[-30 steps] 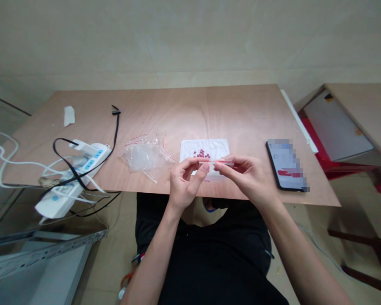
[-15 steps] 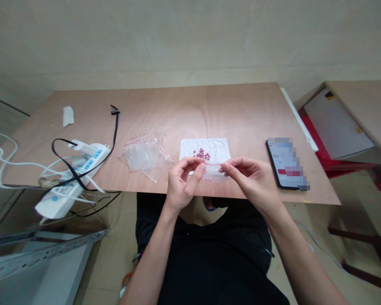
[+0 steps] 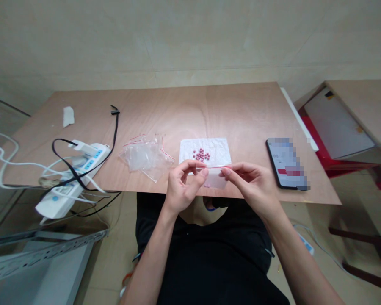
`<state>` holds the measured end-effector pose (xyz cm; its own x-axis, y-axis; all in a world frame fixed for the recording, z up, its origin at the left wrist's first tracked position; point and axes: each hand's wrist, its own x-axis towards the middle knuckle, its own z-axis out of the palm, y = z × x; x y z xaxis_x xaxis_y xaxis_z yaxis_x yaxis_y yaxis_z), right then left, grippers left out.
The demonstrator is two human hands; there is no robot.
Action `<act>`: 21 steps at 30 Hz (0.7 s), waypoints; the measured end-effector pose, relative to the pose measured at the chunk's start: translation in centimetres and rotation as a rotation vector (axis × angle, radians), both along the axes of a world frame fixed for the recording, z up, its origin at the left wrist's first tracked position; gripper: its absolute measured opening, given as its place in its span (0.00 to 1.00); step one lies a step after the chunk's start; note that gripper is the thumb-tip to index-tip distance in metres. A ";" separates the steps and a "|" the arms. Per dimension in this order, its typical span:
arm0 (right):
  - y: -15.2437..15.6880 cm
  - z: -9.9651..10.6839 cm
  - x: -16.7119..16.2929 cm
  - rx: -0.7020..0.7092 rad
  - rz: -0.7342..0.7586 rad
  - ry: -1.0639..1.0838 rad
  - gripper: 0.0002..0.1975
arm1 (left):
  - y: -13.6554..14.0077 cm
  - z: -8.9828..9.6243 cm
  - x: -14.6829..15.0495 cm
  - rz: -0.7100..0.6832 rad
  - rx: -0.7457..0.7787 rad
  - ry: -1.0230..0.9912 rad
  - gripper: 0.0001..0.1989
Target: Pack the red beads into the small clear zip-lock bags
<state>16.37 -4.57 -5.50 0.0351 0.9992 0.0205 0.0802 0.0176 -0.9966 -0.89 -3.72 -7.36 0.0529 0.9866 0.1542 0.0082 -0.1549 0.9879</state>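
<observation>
A small clear zip-lock bag (image 3: 216, 178) with a red line along its top is stretched between my hands, near the table's front edge. My left hand (image 3: 184, 182) pinches the left end of that top edge between thumb and fingers. At the other end, my right hand (image 3: 253, 180) pinches it the same way. Something small and pinkish shows near the bag's bottom. Just beyond, several small dark-pink pellets (image 3: 201, 155) lie on a white sheet (image 3: 220, 147), whose near part is hidden by my hands and the bag.
Left of the sheet lies a loose pile of clear zip-lock bags (image 3: 142, 156). A white power strip (image 3: 73, 182) with tangled cables is at the table's left. A phone (image 3: 285, 165) rests on the right. A white scrap (image 3: 68, 116) lies at the back left.
Both hands have come slightly down and toward me with the bag. The bag's face now shows more, hanging below its red line. The pellets on the sheet have not moved.
</observation>
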 end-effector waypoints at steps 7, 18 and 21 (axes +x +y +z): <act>0.0 0.0 -0.4 -0.033 0.070 0.043 0.11 | -0.1 -0.2 0.0 -0.006 0.034 0.037 0.07; 0.1 -0.1 -1.5 0.038 0.087 0.035 0.07 | 0.1 0.0 0.4 -0.046 0.005 -0.007 0.07; 0.1 0.0 -1.4 0.000 0.090 0.077 0.09 | 0.3 0.0 0.4 -0.024 0.037 0.022 0.07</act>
